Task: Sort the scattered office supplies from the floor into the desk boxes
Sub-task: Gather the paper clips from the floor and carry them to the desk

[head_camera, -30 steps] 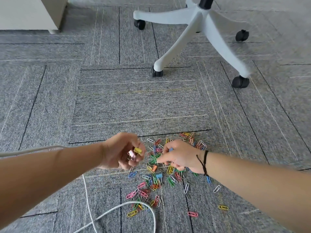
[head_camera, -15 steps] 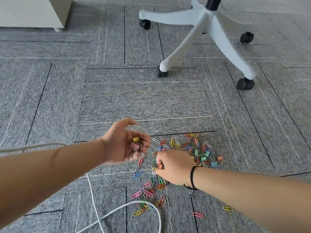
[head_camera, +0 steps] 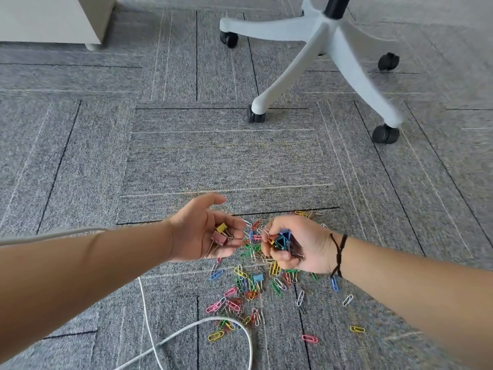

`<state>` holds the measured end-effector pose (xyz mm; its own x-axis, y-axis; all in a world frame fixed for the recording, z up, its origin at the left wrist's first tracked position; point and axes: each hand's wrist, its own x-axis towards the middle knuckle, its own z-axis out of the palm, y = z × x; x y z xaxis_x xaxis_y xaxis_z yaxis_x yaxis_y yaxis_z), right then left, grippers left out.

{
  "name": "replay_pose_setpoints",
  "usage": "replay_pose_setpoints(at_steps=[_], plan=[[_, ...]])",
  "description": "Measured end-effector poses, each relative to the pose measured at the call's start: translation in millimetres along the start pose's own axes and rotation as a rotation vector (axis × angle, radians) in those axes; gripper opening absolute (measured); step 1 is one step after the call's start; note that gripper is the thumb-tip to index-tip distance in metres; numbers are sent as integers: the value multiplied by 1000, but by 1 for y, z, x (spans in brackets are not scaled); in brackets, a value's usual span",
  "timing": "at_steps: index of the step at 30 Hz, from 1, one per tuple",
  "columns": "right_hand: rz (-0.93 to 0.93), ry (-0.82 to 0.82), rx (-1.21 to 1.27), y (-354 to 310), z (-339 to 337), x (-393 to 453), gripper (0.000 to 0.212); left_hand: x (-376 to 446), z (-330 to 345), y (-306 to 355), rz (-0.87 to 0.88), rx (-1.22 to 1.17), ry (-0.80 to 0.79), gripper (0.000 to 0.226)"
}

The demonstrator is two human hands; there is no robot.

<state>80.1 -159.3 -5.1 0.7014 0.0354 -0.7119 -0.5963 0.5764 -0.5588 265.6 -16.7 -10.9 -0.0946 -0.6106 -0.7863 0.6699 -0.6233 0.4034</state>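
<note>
having lifted off the carpet, the right hand [head_camera: 293,245] now grips blue metal binder clips [head_camera: 282,237] beside the cupped left hand [head_camera: 205,233], ready for transfer.

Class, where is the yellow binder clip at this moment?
In the head view, the yellow binder clip lies in the cupped left hand, beside a pink binder clip, above the paper clips on the carpet.
</note>
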Motion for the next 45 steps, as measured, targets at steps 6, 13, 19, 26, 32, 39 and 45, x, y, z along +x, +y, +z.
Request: replay_pose_setpoints(at_steps=[6, 13, 19, 26, 32, 39, 45], plan=[[-52, -111, 192, -8, -8, -13, 10, 10, 11, -9, -45, 251, 59, 33], [-31, 14, 121, -6, -27, -25, 27, 23, 35, -39, 157, 1138, 214, 34], [-15, 117, 58, 0, -35, -30, 28, 23, 59, -55, 253, 1596, 227, 28], [-2, 173, 46, 7, -50, -36, 30, 28, 59, -53, 280, 1779, 139, 31], [-1, 201, 76, 4, -55, -38, 32, 31, 53, -51, 320, 1862, 82, 30], [16, 276, 72, 3, -55, -40, 35, 29, 51, -51, 357, 1912, 73, 18], [20, 274, 76, 3, -57, -42, 35, 26, 47, -46, 304, 1874, -5, 12]])
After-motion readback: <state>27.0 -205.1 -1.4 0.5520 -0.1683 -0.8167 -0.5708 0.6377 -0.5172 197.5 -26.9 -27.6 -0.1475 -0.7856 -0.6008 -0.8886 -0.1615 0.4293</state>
